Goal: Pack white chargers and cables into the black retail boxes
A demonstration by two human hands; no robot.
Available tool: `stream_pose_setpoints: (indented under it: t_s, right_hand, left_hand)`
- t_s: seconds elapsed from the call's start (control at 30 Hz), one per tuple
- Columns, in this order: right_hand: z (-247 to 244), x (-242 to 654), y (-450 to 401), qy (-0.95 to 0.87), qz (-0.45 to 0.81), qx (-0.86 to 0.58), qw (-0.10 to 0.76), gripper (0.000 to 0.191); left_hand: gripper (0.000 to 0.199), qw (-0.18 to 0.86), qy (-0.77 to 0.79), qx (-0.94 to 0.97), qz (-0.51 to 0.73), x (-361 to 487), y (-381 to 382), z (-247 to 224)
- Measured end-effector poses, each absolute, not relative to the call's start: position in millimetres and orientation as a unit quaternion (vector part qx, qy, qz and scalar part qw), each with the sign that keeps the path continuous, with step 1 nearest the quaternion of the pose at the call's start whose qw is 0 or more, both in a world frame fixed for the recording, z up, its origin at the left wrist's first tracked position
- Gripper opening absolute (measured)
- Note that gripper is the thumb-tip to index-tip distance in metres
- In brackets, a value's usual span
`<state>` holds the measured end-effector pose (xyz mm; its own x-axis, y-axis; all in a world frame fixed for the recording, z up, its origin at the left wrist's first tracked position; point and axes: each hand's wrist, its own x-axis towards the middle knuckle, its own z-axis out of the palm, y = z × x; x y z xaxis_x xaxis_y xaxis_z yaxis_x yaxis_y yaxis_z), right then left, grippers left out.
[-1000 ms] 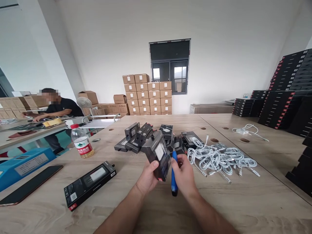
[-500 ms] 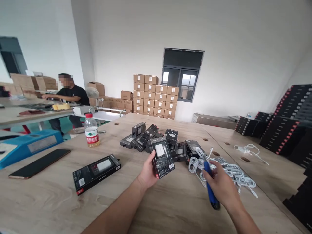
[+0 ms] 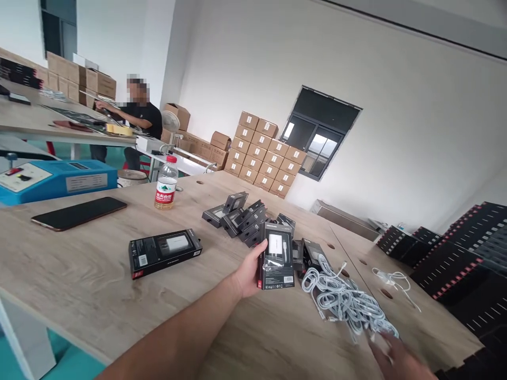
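Observation:
My left hand (image 3: pixel 250 272) grips a black charger box (image 3: pixel 278 264) upright above the table. Through the box's clear window show a white charger and a cable plug. Blurred by motion, my right hand (image 3: pixel 398 356) is low at the right, at the near end of a heap of white coiled cables (image 3: pixel 344 298); its fingers do not show clearly. Just behind the held box lies a pile of similar black boxes (image 3: pixel 247 219). Another boxed charger (image 3: pixel 165 253) lies flat to the left of my left arm.
A phone (image 3: pixel 79 212), a red-capped bottle (image 3: pixel 166 184) and a blue machine (image 3: pixel 83 179) stand at the left. Stacked black boxes (image 3: pixel 459 264) rise at the right, near a loose white cable (image 3: pixel 396 279). A person (image 3: pixel 144 119) sits at another table.
My right hand has moved down and right, away from the box, and the blue-handled tool it held is out of sight. My left hand still holds the box. The view has tilted.

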<state>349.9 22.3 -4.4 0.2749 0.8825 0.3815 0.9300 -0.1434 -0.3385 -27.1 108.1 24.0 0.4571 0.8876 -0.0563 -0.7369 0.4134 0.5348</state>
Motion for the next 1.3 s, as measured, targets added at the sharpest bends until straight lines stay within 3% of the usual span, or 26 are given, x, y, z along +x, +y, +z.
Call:
stream_pose_setpoints:
  t_s: [0.13,0.3,0.4,0.53,0.73,1.17,1.3]
  right_hand:
    - [31,246,59,-0.724,-0.082,-0.595,0.339,0.044]
    - [16,172,96,-0.759,-0.049,-0.494,0.421,0.036]
    - [-1,163,92,-0.753,-0.005,-0.472,0.458,0.03]
    - [-2,162,77,-0.763,0.002,-0.429,0.483,0.046]
    - [10,148,71,-0.759,0.048,-0.367,0.536,0.01]
    - [6,140,68,-0.694,0.239,-0.38,0.562,0.017]
    - [9,138,66,-0.68,0.24,-0.367,0.588,0.017]
  left_hand:
    - [0.056,0.831,0.214,0.243,0.452,-26,107,19]
    - [0.057,0.82,0.245,0.272,0.439,-24,109,10]
    - [0.059,0.82,0.245,0.288,0.43,-20,109,9]
    - [0.061,0.811,0.265,0.303,0.425,-15,106,14]
    - [0.055,0.825,0.274,0.311,0.383,-13,103,15]
    - [0.044,0.805,0.302,0.342,0.379,-14,100,14]
    - [0.043,0.804,0.286,0.319,0.412,-9,102,19]
